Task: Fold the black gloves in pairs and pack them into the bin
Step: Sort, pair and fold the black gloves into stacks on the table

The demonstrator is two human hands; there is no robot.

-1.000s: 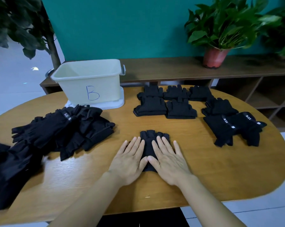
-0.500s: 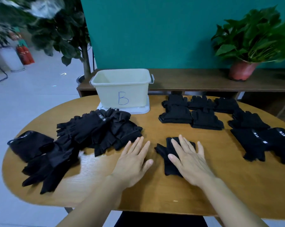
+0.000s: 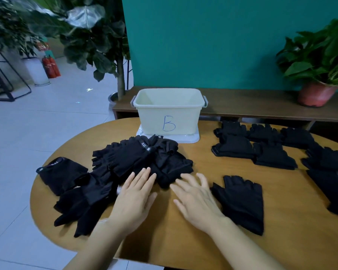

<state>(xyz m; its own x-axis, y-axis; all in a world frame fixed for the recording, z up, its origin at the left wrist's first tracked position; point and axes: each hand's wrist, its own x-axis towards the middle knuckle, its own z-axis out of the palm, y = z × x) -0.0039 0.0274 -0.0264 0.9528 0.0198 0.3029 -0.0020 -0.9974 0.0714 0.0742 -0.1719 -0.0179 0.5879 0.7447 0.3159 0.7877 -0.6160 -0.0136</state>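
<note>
Across a rounded wooden table, seen from above the person's own forearms, both bare hands lie flat near the middle. The left hand has straight fingers held loosely together, with the tips resting on the near edge of a heap of loose black gloves that spreads toward the table's left rim. The right hand has its fingers fanned apart and holds nothing. Motion blur smears its fingertips, so it is unclear whether they touch the heap. Just beside that hand's outer edge lies one folded pair, flat on the wood. Farther back on the right, more folded pairs sit in rows. Those at the far right are cut off by the frame edge, and black on black makes their number hard to read. A pale bin marked with a blue B stands on a white base at the table's far side, behind the heap. Its near wall hides its floor. Behind it runs a low wooden bench with a potted plant, partly cropped, and a blurred leafy tree stands at the left
</note>
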